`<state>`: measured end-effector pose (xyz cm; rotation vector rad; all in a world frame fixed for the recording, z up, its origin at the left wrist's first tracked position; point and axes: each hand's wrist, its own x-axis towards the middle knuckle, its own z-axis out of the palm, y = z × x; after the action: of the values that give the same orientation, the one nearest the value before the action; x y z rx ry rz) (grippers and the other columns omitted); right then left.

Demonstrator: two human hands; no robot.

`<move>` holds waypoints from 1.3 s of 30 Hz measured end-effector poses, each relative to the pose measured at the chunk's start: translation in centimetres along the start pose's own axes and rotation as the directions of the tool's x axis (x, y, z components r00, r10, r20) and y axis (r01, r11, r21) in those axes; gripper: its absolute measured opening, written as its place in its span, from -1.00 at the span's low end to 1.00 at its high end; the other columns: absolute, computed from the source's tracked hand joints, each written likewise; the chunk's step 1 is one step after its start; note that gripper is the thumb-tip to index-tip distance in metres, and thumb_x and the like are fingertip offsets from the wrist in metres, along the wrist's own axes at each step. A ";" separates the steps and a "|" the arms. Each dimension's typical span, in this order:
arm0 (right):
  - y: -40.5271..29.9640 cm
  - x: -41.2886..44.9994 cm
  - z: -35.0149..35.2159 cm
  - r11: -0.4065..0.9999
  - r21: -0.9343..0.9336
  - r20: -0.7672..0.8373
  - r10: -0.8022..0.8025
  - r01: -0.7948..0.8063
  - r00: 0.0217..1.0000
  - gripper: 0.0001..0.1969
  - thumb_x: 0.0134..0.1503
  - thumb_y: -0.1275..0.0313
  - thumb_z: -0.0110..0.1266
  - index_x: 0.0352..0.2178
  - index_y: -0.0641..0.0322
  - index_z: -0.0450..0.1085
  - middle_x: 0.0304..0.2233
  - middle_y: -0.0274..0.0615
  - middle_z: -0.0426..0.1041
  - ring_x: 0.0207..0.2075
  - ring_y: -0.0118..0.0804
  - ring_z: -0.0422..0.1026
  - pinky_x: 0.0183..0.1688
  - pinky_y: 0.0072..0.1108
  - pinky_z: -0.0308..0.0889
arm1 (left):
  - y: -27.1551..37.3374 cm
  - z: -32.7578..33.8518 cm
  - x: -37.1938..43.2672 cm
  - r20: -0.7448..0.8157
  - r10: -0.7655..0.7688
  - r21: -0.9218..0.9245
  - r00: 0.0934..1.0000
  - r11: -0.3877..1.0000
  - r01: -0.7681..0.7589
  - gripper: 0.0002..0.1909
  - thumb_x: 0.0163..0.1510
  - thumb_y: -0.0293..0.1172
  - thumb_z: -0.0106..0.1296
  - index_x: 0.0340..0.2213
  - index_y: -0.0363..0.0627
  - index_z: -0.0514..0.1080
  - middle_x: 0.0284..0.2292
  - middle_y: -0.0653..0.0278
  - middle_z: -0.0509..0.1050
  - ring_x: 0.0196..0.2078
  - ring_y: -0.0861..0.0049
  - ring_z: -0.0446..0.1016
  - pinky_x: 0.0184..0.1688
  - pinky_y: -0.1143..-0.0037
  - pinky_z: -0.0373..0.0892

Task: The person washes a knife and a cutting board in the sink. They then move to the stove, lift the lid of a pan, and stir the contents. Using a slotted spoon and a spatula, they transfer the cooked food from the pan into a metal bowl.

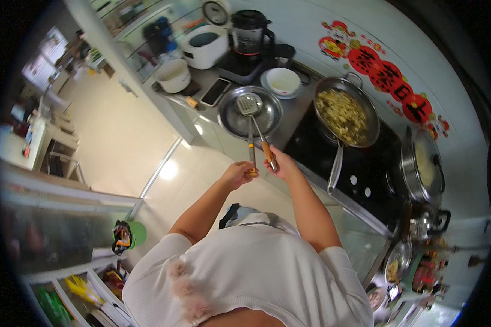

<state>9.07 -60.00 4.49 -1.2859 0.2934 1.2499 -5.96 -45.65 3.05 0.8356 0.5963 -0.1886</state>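
Observation:
My right hand (284,164) grips the wooden handle of a slotted metal turner (248,105). The turner's head is over a wide stainless steel bowl (228,118) at the counter's edge. Between the fingers of my left hand (238,175) is the end of a second long-handled utensil (251,152), grey with orange bands. Its far end reaches into the bowl beside the turner, and its head is hard to make out. Right of the bowl, a frying pan (375,122) of chopped yellow-green food sits on the black cooktop (307,135), its handle towards me.
Behind the bowl are a phone (215,92), a white pot (174,77), an open rice cooker (204,53), a blender jug (249,34) and a white bowl (283,81). A lidded steel pot (413,171) stands at the cooktop's right. A green bin (138,234) is on the floor.

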 end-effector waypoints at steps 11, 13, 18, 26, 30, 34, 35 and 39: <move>-2.4 -14.1 0.7 0.897 0.210 -0.006 -0.397 0.389 0.918 -0.68 0.12 0.43 0.10 -0.12 0.16 0.20 -0.40 -0.28 0.44 -0.58 -0.48 0.38 -0.58 -0.63 0.30 | -0.7 0.2 -1.3 0.101 -0.102 -0.167 0.990 0.979 0.118 -0.52 0.25 0.01 -0.27 -0.24 -0.23 0.36 -0.30 0.12 0.49 -0.24 0.34 0.48 -0.23 0.53 0.39; -3.5 -17.4 -2.5 0.837 0.047 -0.011 -0.546 0.545 0.838 -0.65 0.11 0.42 0.12 -0.10 0.19 0.19 -0.37 -0.23 0.48 -0.64 -0.54 0.29 -0.63 -0.68 0.19 | -0.6 0.6 -2.2 0.032 -0.137 -0.285 0.990 0.948 0.141 -0.45 0.23 0.10 -0.28 -0.24 -0.23 0.36 -0.31 0.10 0.49 -0.24 0.29 0.48 -0.23 0.51 0.39; -7.5 -23.6 -11.0 0.655 -0.586 -0.368 -0.740 0.477 0.563 -0.61 0.11 0.37 0.13 -0.03 0.17 0.26 -0.46 -0.25 0.41 -0.51 -0.53 0.34 -0.54 -0.66 0.26 | -8.1 -3.6 -2.6 0.015 -0.158 -0.585 0.987 0.800 0.137 -0.59 0.21 -0.03 -0.23 -0.40 -0.18 0.31 -0.48 0.17 0.40 -0.39 0.31 0.43 -0.37 0.48 0.39; -12.1 -20.8 -18.2 0.188 -0.972 -0.227 -0.912 -0.144 0.341 -0.65 0.12 0.30 0.04 -0.07 0.17 0.31 -0.29 0.07 0.50 -0.24 0.07 0.48 -0.24 -0.24 0.37 | -7.4 1.1 -4.4 -0.327 -0.182 0.096 0.927 0.970 0.224 -0.72 0.11 -0.25 0.02 -0.21 -0.15 0.34 -0.39 0.27 0.47 -0.35 0.51 0.48 -0.33 0.54 0.42; -14.2 -18.5 -17.1 0.081 -0.964 -0.185 -0.886 -0.252 0.425 -0.65 0.12 0.33 0.02 -0.06 0.14 0.28 -0.34 0.03 0.50 -0.26 0.04 0.47 -0.29 -0.22 0.39 | -6.6 2.1 -4.5 -0.310 -0.105 0.191 0.945 0.967 0.170 -0.69 0.12 -0.26 0.00 -0.16 -0.18 0.33 -0.32 0.22 0.47 -0.30 0.45 0.48 -0.28 0.50 0.42; -14.9 -20.1 -15.5 0.026 -0.977 -0.137 -0.837 -0.211 0.530 -0.66 0.07 0.34 0.09 -0.09 0.09 0.33 -0.29 -0.01 0.50 -0.22 0.02 0.46 -0.25 -0.25 0.38 | -6.6 2.8 -4.9 -0.311 -0.137 0.166 0.940 0.966 0.196 -0.74 0.12 -0.25 0.01 -0.22 -0.13 0.34 -0.37 0.29 0.47 -0.37 0.56 0.47 -0.32 0.54 0.40; -14.7 -20.8 -15.9 0.018 -0.984 -0.115 -0.829 -0.180 0.547 -0.66 0.06 0.34 0.10 -0.10 0.08 0.34 -0.28 -0.02 0.50 -0.21 0.02 0.46 -0.23 -0.25 0.38 | -6.7 3.0 -5.1 -0.302 -0.139 0.172 0.943 0.965 0.197 -0.75 0.13 -0.25 0.00 -0.22 -0.13 0.34 -0.37 0.29 0.47 -0.37 0.56 0.46 -0.32 0.54 0.40; -15.7 -24.9 -18.6 0.028 -0.990 -0.103 -0.806 -0.136 0.583 -0.61 0.01 0.33 0.17 -0.08 0.00 0.37 -0.21 -0.09 0.50 -0.17 0.01 0.45 -0.15 -0.30 0.35 | -7.1 3.0 -5.2 -0.266 -0.160 0.191 0.951 0.958 0.215 -0.76 0.13 -0.27 0.00 -0.23 -0.14 0.34 -0.38 0.29 0.48 -0.38 0.56 0.47 -0.35 0.56 0.39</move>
<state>20.67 -85.14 25.64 -2.8385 -0.5721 0.1275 -11.70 -53.01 3.01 1.0236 0.9048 -0.3320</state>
